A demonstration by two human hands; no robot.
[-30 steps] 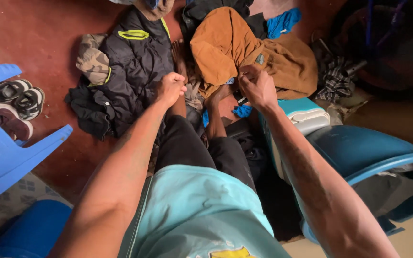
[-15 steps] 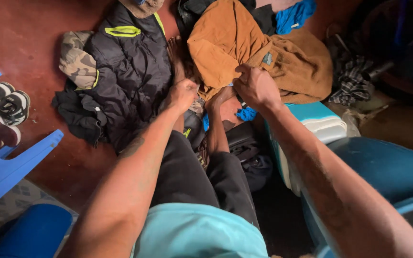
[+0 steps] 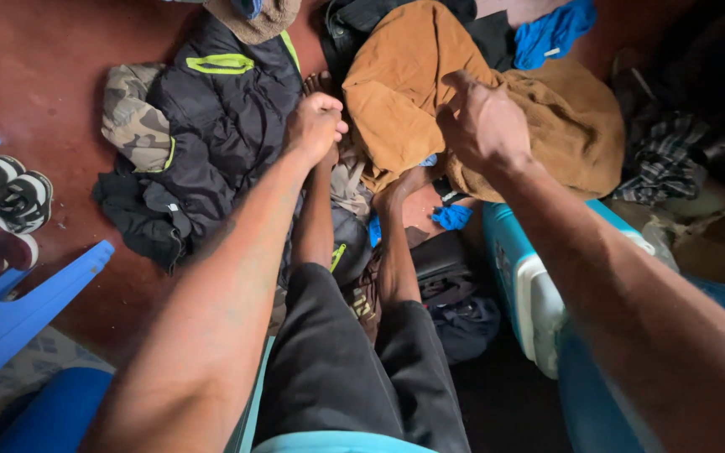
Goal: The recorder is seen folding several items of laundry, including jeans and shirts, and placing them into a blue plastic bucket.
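Observation:
I sit over a heap of clothes on a red floor. My right hand (image 3: 484, 122) rests on a brown garment (image 3: 396, 92), its fingers curled into the cloth. Just left of that garment my left hand (image 3: 316, 126) is a closed fist above my shins, with nothing visible in it. A black jacket with neon-yellow stripes (image 3: 228, 117) lies to the left of that fist. My legs in black shorts (image 3: 337, 361) stretch towards the pile, and a small blue cloth (image 3: 451, 216) lies by my foot.
A camouflage cloth (image 3: 132, 109) lies beside the jacket. At the top is a bright blue cloth (image 3: 551, 29), at the right a plaid one (image 3: 665, 159). A teal and white cooler box (image 3: 530, 277) stands right of my legs. A blue plastic chair (image 3: 18, 310) and sandals (image 3: 2, 189) are at the left.
Both hands have risen and moved away from me, over the pile. The right hand stays on the brown garment. The view has tilted forward, so the cooler box looks closer.

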